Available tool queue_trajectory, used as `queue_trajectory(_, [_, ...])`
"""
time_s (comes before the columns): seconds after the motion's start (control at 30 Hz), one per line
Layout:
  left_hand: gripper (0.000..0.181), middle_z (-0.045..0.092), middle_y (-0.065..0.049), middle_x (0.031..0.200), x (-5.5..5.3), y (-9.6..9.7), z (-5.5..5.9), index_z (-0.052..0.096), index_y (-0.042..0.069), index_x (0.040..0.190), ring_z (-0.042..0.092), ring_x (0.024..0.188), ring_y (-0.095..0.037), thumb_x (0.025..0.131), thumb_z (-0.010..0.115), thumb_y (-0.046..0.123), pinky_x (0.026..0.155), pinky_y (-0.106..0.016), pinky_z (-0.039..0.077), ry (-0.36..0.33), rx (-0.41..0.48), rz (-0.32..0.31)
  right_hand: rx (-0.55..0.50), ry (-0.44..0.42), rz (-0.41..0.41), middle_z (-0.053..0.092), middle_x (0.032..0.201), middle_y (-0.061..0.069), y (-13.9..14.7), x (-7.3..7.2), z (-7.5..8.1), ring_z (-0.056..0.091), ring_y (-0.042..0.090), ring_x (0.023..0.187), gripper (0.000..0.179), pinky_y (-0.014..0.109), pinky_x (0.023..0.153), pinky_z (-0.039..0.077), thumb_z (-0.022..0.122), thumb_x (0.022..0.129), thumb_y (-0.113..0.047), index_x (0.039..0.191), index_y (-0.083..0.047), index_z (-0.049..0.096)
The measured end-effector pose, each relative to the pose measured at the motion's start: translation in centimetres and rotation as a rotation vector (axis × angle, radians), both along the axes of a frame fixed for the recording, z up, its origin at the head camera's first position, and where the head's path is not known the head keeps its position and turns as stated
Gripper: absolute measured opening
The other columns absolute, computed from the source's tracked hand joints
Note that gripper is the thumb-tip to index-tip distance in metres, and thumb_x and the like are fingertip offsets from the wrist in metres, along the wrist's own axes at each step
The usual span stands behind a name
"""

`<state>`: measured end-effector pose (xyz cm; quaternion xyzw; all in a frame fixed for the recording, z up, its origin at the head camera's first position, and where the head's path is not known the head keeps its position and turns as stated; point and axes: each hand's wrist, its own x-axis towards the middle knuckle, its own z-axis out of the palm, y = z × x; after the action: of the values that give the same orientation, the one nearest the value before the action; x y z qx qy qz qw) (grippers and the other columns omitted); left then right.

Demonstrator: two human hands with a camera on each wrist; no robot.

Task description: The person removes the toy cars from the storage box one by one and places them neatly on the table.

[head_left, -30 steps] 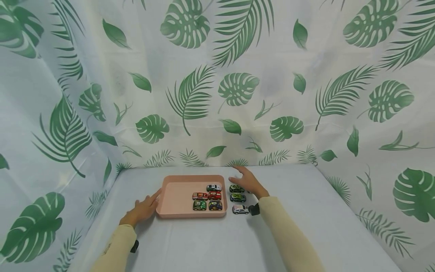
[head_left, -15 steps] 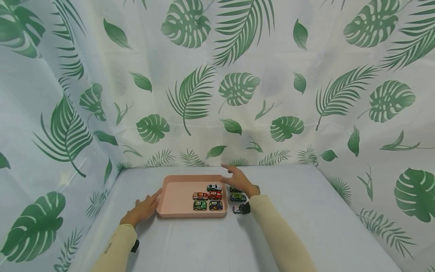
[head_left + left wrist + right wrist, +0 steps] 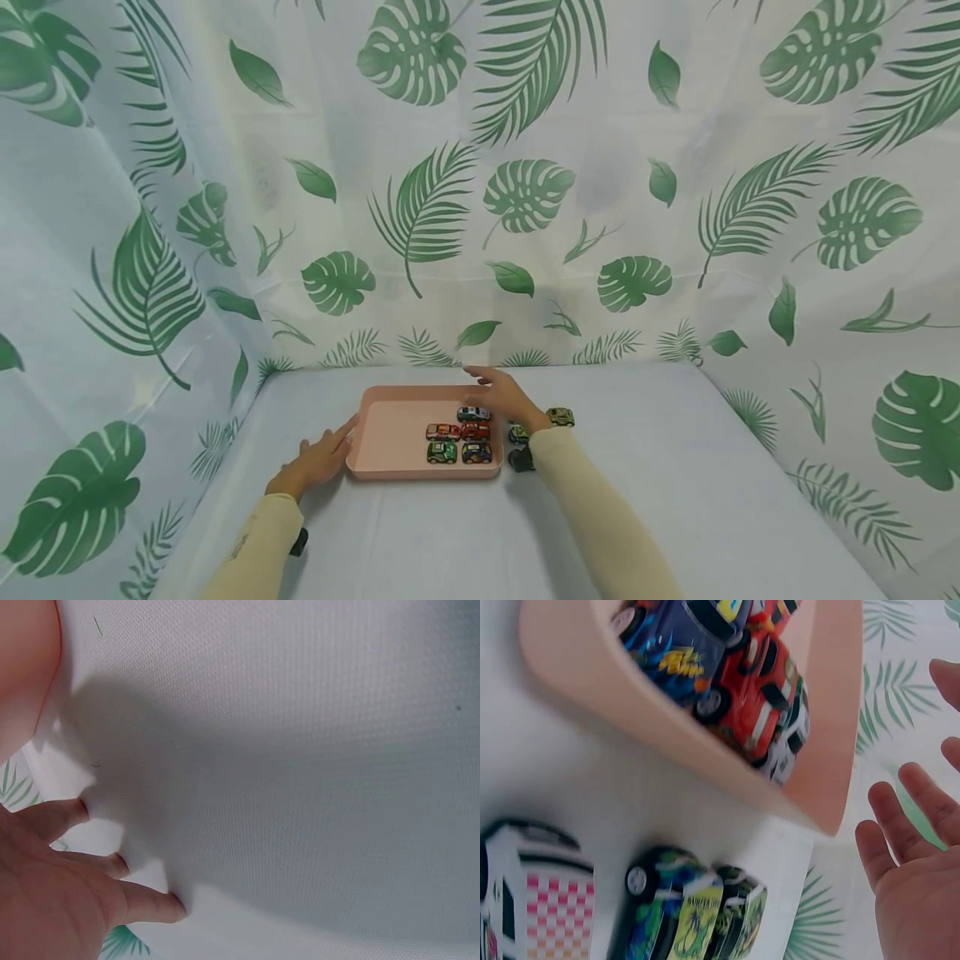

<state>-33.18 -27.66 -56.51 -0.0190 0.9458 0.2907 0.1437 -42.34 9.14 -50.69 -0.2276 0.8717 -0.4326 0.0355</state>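
Note:
My left hand (image 3: 315,460) lies at the left wall of a pink tray (image 3: 420,476), fingers spread. In the left wrist view its fingertips (image 3: 176,906) point down at the tablecloth, beside the tray's pink wall. My right hand (image 3: 504,398) is over the tray's far right corner, fingers apart, and no object shows in it. Close below it in the tray is a white-and-green toy car (image 3: 473,413). Nearer in the tray are two red toy cars, a green toy car (image 3: 442,452) and a dark blue toy car (image 3: 477,452).
Right of the tray stand more toy cars: a camouflage one (image 3: 561,417), a blue-green-yellow one (image 3: 676,904) and a white checkered one (image 3: 551,900). My right forearm hides part of this group in the head view. A leaf-print curtain (image 3: 517,275) rises behind the table.
My right hand has moved left, from above the cars beside the tray to over its far right corner. A camouflage car at the right has come into view. My left hand stays put.

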Motion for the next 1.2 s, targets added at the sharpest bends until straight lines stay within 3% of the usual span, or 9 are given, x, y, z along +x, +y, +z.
queue_trajectory(0.17, [0.065,0.012,-0.034,0.172,-1.2,-1.1,-2.1,0.021,0.035,0.172,-0.008,0.148,-0.073,0.112,0.030,0.058,0.097,-0.098,0.001,-0.021,0.002,0.008,-0.028,-0.036,0.021,0.059,0.153,0.019,-1.4,0.2,0.0,0.058,0.042,0.136,0.056,0.055,0.108,0.052,0.079,0.099,-0.011,0.151,-0.004,0.060])
queue_trajectory(0.3, [0.067,0.012,-0.035,0.171,-1.3,-1.2,-2.4,0.021,0.036,0.172,-0.008,0.148,-0.074,0.111,0.029,0.062,0.096,-0.098,0.000,-0.010,0.014,0.015,-0.026,-0.047,0.047,0.061,0.149,0.022,-2.3,0.5,0.0,0.060,0.043,0.133,0.052,0.056,0.107,0.052,0.077,0.099,-0.008,0.149,-0.004,0.063])
queue_trajectory(0.4, [0.065,0.011,-0.034,0.172,-0.4,-0.5,-1.1,0.022,0.033,0.172,-0.009,0.150,-0.071,0.112,0.029,0.058,0.099,-0.096,-0.002,-0.017,0.026,0.029,0.004,-0.043,0.056,0.064,0.145,0.020,-2.8,0.7,-0.1,0.062,0.040,0.131,0.050,0.056,0.106,0.052,0.075,0.099,-0.006,0.148,-0.005,0.064])
queue_trajectory(0.53, [0.061,0.015,-0.037,0.170,1.3,0.8,1.8,0.026,0.027,0.171,-0.004,0.149,-0.073,0.114,0.031,0.049,0.101,-0.096,0.000,-0.008,0.033,0.029,0.048,-0.055,0.057,0.067,0.143,0.016,-3.4,0.7,-0.3,0.064,0.036,0.129,0.047,0.055,0.106,0.052,0.074,0.100,-0.006,0.146,-0.005,0.066])
queue_trajectory(0.63, [0.058,0.017,-0.040,0.167,2.2,1.4,3.3,0.028,0.022,0.171,-0.002,0.147,-0.075,0.116,0.033,0.042,0.100,-0.096,0.002,0.006,0.021,0.023,0.065,-0.075,0.055,0.069,0.141,0.014,-3.9,0.8,-0.4,0.065,0.035,0.128,0.046,0.053,0.105,0.054,0.074,0.100,-0.007,0.145,-0.006,0.067])
queue_trajectory(0.8, [0.057,0.017,-0.040,0.167,2.3,1.7,3.6,0.028,0.020,0.170,-0.001,0.147,-0.075,0.117,0.033,0.038,0.102,-0.095,0.006,0.005,0.008,0.025,0.112,-0.082,0.059,0.073,0.134,0.009,-4.5,1.1,-0.7,0.068,0.031,0.123,0.045,0.048,0.102,0.056,0.078,0.098,-0.011,0.143,-0.009,0.070])
queue_trajectory(1.0, [0.057,0.015,-0.040,0.168,2.2,1.5,3.3,0.027,0.020,0.171,-0.002,0.148,-0.074,0.117,0.033,0.038,0.102,-0.095,0.005,0.006,0.025,0.024,0.133,-0.052,0.142,0.074,0.130,0.014,-5.1,1.4,-1.3,0.070,0.033,0.119,0.040,0.044,0.095,0.059,0.078,0.101,-0.016,0.138,-0.002,0.072])
queue_trajectory(1.2, [0.057,0.015,-0.041,0.167,2.5,1.5,3.7,0.028,0.019,0.170,-0.002,0.148,-0.075,0.117,0.033,0.038,0.103,-0.095,0.004,0.007,0.040,0.018,0.114,-0.057,0.162,0.075,0.125,0.016,-5.5,1.5,-1.7,0.071,0.032,0.115,0.039,0.043,0.092,0.061,0.081,0.095,-0.004,0.132,0.002,0.073])
